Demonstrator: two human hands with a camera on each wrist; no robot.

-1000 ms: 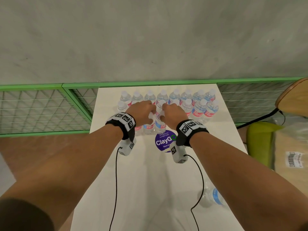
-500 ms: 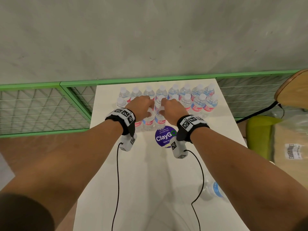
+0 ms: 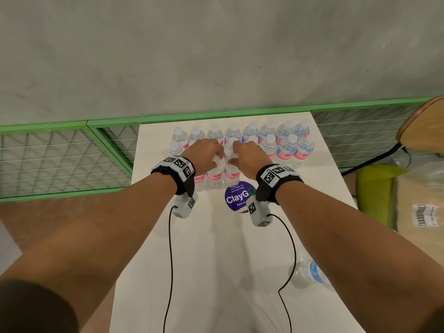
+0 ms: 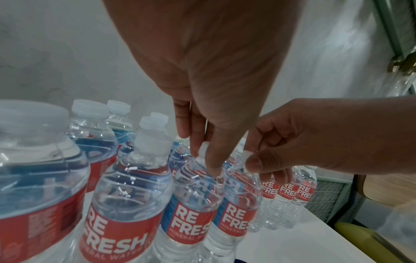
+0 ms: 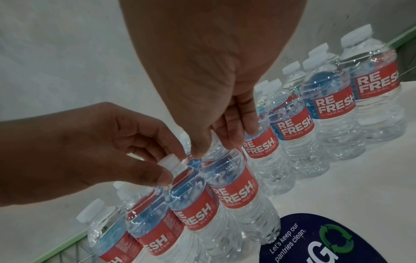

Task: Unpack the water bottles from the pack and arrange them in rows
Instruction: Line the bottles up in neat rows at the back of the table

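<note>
Clear water bottles with red labels stand in rows at the far end of the white table (image 3: pixel 216 260). My left hand (image 3: pixel 217 161) pinches the white cap of a front-row bottle (image 3: pixel 214 176); the left wrist view shows the fingers on that cap (image 4: pixel 203 148). My right hand (image 3: pixel 231 161) pinches the cap of the neighbouring bottle (image 3: pixel 231 175), whose label (image 5: pixel 234 192) shows below the fingers in the right wrist view. Both held bottles stand upright, side by side and touching. No pack wrapping is in view.
Another bottle (image 3: pixel 310 275) lies on its side near the table's right edge. A round purple sticker (image 3: pixel 237 198) is on the table just in front of the held bottles. A green mesh fence (image 3: pixel 60 159) runs behind, and a chair (image 3: pixel 422 126) and a box (image 3: pixel 422 212) are on the right.
Both hands keep pinching the two caps. The two bottles have edged slightly away from the purple sticker, toward the rows behind.
</note>
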